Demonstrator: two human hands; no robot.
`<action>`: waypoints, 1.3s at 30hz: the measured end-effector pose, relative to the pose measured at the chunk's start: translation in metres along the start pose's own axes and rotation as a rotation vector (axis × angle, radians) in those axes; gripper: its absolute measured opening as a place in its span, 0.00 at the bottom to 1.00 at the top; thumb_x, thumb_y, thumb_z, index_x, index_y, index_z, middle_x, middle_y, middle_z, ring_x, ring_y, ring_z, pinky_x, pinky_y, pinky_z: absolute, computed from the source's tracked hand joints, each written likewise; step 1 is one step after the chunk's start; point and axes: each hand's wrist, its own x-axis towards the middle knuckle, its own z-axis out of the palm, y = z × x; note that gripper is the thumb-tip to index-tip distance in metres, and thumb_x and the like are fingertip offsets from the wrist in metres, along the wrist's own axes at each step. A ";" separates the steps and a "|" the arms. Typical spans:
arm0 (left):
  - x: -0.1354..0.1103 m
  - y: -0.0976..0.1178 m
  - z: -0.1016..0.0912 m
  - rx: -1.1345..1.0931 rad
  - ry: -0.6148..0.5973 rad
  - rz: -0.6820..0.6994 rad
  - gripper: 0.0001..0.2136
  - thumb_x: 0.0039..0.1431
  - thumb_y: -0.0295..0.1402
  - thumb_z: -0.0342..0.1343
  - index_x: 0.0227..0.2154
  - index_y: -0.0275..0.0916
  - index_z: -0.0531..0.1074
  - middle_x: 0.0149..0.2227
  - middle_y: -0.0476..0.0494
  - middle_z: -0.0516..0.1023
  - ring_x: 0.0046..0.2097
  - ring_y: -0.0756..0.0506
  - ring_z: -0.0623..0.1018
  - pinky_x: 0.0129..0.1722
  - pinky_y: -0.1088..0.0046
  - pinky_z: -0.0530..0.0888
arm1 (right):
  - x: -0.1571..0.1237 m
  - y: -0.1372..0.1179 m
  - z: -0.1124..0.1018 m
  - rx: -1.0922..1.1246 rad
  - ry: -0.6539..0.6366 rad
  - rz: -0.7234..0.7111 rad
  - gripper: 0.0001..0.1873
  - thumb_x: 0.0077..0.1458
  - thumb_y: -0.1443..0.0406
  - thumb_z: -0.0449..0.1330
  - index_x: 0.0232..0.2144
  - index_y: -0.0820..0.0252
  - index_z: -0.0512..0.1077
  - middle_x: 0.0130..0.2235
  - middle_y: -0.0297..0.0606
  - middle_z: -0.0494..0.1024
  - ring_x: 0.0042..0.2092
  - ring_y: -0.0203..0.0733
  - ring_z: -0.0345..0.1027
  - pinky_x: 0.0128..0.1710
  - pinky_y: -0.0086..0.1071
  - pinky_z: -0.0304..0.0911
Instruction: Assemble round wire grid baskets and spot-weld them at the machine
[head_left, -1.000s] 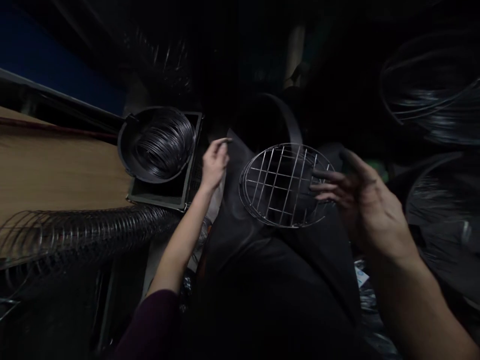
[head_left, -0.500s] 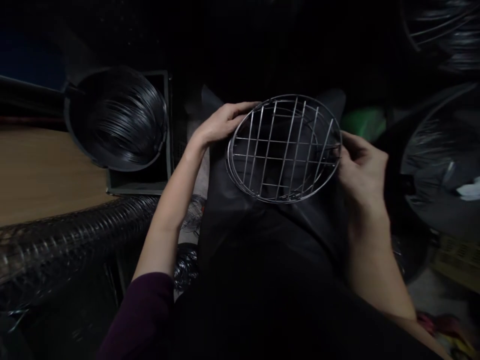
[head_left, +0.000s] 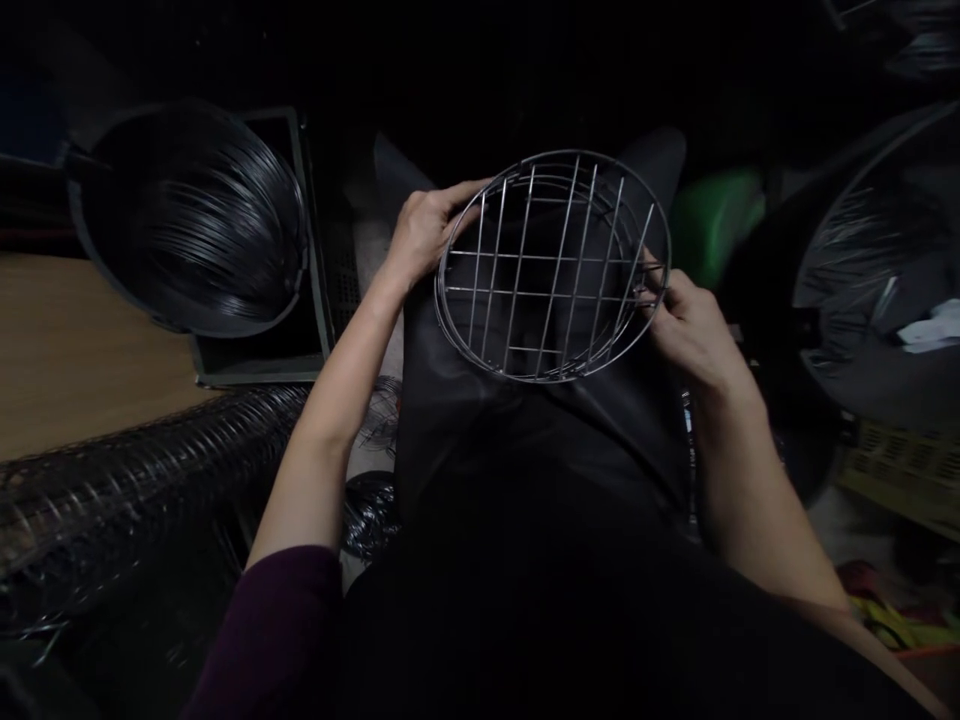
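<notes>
A round wire grid point(head_left: 551, 265) of crossed metal bars inside a ring is held tilted above my lap, which is covered by a dark apron point(head_left: 525, 440). My left hand point(head_left: 424, 232) grips the ring's left edge with its fingers curled over the rim. Pinching the right edge is my right hand point(head_left: 686, 325), thumb and fingers closed on the wire. More rings seem stacked just under the grid, though the dim light hides how many.
A dark tub point(head_left: 187, 215) full of thin wire rings stands at the left on a black crate point(head_left: 296, 340). A long row of wire rings point(head_left: 127, 490) lies along the wooden tabletop point(head_left: 67, 350). Dark bags point(head_left: 877, 280) and a green object point(head_left: 712, 215) are at the right.
Both hands came in from open and apart and took hold of the grid's edges. The grid has since risen slightly and the view has shifted down and right.
</notes>
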 end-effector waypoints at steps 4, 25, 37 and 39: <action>0.001 -0.002 0.002 -0.039 0.000 -0.081 0.12 0.63 0.38 0.58 0.45 0.39 0.78 0.37 0.47 0.80 0.55 0.36 0.78 0.56 0.53 0.70 | -0.005 0.013 0.013 0.018 0.050 -0.077 0.20 0.59 0.69 0.57 0.53 0.60 0.76 0.41 0.42 0.78 0.43 0.36 0.69 0.54 0.36 0.61; -0.009 0.001 0.007 0.195 -0.056 0.201 0.13 0.63 0.41 0.58 0.49 0.51 0.79 0.49 0.54 0.82 0.56 0.38 0.79 0.54 0.65 0.74 | -0.064 0.014 0.036 -0.473 -0.031 -0.162 0.48 0.58 0.47 0.52 0.68 0.78 0.51 0.63 0.68 0.57 0.65 0.63 0.50 0.62 0.55 0.54; -0.010 -0.001 0.007 0.179 -0.075 0.224 0.15 0.61 0.44 0.60 0.48 0.48 0.80 0.47 0.50 0.83 0.52 0.38 0.81 0.52 0.67 0.75 | -0.104 -0.005 0.041 -0.427 -0.030 -0.136 0.43 0.59 0.51 0.52 0.69 0.69 0.52 0.64 0.59 0.63 0.63 0.61 0.61 0.61 0.56 0.58; -0.009 -0.001 0.007 0.166 -0.081 0.228 0.15 0.61 0.44 0.61 0.48 0.48 0.80 0.47 0.50 0.83 0.52 0.38 0.81 0.52 0.67 0.75 | -0.105 -0.011 0.044 -0.415 -0.088 -0.108 0.53 0.54 0.47 0.57 0.70 0.73 0.45 0.66 0.62 0.58 0.65 0.63 0.58 0.62 0.56 0.57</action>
